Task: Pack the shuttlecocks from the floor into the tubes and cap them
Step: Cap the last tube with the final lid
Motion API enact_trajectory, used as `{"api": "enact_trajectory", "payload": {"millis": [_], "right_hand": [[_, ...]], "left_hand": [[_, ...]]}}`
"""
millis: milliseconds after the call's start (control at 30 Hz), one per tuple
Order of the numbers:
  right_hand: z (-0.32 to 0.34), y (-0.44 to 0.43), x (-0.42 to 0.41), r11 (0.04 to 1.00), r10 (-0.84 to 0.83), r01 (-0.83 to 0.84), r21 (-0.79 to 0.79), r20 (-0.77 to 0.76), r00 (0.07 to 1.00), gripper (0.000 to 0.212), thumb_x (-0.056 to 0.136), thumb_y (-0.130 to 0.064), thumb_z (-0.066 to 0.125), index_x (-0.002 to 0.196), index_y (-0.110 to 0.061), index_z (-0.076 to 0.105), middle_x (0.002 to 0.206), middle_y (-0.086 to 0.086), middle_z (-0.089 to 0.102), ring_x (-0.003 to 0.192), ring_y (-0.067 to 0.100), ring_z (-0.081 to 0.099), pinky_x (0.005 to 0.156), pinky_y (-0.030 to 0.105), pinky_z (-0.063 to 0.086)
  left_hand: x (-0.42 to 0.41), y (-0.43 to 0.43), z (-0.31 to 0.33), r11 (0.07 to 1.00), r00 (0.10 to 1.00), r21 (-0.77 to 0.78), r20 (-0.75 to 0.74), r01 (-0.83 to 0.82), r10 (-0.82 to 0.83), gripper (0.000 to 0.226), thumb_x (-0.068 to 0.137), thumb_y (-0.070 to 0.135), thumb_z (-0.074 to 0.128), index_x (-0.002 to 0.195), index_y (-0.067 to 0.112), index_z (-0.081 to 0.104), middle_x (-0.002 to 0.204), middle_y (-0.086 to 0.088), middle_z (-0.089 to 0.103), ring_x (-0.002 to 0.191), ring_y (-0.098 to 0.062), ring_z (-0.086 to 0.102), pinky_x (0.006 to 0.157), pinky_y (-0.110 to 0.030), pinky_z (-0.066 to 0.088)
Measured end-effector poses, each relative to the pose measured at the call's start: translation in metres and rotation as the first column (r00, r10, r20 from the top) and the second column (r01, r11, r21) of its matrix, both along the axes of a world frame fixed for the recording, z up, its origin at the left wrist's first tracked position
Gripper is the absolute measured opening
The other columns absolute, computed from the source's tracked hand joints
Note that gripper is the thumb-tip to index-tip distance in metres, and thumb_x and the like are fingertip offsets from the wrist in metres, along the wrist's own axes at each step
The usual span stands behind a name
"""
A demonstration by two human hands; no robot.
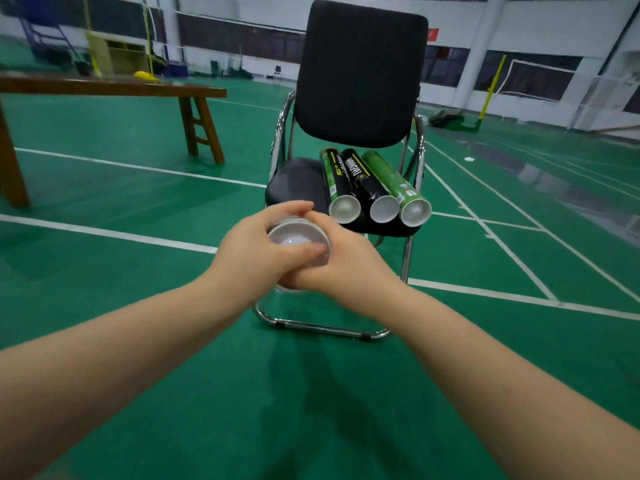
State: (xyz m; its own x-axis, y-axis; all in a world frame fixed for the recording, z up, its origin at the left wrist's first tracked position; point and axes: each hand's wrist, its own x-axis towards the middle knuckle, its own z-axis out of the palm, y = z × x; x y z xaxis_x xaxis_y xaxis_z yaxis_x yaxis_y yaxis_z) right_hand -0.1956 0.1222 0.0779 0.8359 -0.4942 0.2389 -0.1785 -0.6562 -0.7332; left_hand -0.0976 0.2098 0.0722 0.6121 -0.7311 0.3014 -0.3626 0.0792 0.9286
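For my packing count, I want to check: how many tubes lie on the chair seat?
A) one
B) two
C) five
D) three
D: three tubes lie side by side on the chair seat; the left hand and right hand hold a fourth tube in front of it.

The black tube [365, 180], middle of three on the chair [360, 74], reads "HANGYU" in white letters; its neighbours' print is too blurred to read.
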Motion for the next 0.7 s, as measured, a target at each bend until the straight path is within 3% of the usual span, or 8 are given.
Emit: {"api": "enact_trajectory", "payload": {"millis": [100,167,333,500,600,700], "right_hand": [[0.009,-0.006,0.011,0.999,-0.028,0.025,0.023,0.1,0.995,0.071,0.066,-0.026,0.079,0.128,-0.037,0.047,0.095,-0.018,0.06,0.088,0.001,0.058,0.075,0.008,0.045],[0.017,-0.013,0.016,1.0,-0.028,0.027,0.013,0.143,0.989,0.068,0.066,-0.029,0.079,0.126,-0.037,0.049,0.093,-0.022,0.059,0.087,-0.002,0.058,0.072,0.004,0.043],[0.032,-0.029,0.021,1.0,0.008,-0.009,0.001,0.242,0.97,0.067,0.058,-0.036,0.078,0.12,-0.035,0.054,0.106,-0.013,0.065,0.098,0.005,0.062,0.085,0.029,0.053],[0.055,-0.051,0.032,0.997,0.017,0.011,-0.078,0.344,0.939,0.07,0.064,-0.022,0.08,0.125,-0.037,0.049,0.104,-0.015,0.063,0.097,0.007,0.061,0.085,0.026,0.051],[0.048,-0.074,0.049,0.989,0.003,0.049,-0.142,0.343,0.939,0.072,0.067,-0.019,0.079,0.13,-0.032,0.047,0.107,-0.019,0.059,0.1,0.005,0.057,0.086,0.02,0.048],[0.029,-0.106,0.07,0.964,-0.021,0.102,-0.244,0.315,0.949,0.074,0.068,-0.026,0.077,0.134,-0.031,0.044,0.13,-0.008,0.054,0.118,0.011,0.051,0.098,0.032,0.044]], "left_hand": [[0.009,-0.009,0.012,0.996,0.989,-0.033,0.12,-0.082,0.085,0.041,0.068,0.022,0.078,0.095,0.047,0.059,0.098,0.012,0.065,0.092,-0.01,0.061,0.086,-0.033,0.051],[0.014,-0.014,0.021,0.995,0.98,-0.04,0.174,-0.092,0.097,0.039,0.068,0.028,0.078,0.097,0.045,0.059,0.098,0.013,0.064,0.092,-0.009,0.06,0.085,-0.03,0.051],[0.022,-0.022,0.048,0.996,0.945,-0.047,0.317,-0.075,0.086,0.04,0.067,0.035,0.074,0.104,0.041,0.06,0.096,0.019,0.063,0.087,0.003,0.057,0.073,-0.016,0.047],[0.035,-0.047,0.065,0.98,0.906,-0.193,0.402,-0.055,0.13,0.049,0.067,0.033,0.075,0.111,0.041,0.058,0.103,0.019,0.062,0.092,0.004,0.056,0.075,-0.01,0.044],[0.053,-0.076,0.054,0.972,0.904,-0.235,0.414,-0.01,0.109,0.055,0.067,0.024,0.078,0.113,0.043,0.055,0.111,0.018,0.058,0.101,0.002,0.054,0.089,-0.018,0.045],[0.074,-0.111,0.032,0.964,0.912,-0.264,0.404,0.042,0.071,0.06,0.064,0.018,0.079,0.114,0.041,0.054,0.115,0.018,0.055,0.106,0.0,0.053,0.096,-0.03,0.045]]}}
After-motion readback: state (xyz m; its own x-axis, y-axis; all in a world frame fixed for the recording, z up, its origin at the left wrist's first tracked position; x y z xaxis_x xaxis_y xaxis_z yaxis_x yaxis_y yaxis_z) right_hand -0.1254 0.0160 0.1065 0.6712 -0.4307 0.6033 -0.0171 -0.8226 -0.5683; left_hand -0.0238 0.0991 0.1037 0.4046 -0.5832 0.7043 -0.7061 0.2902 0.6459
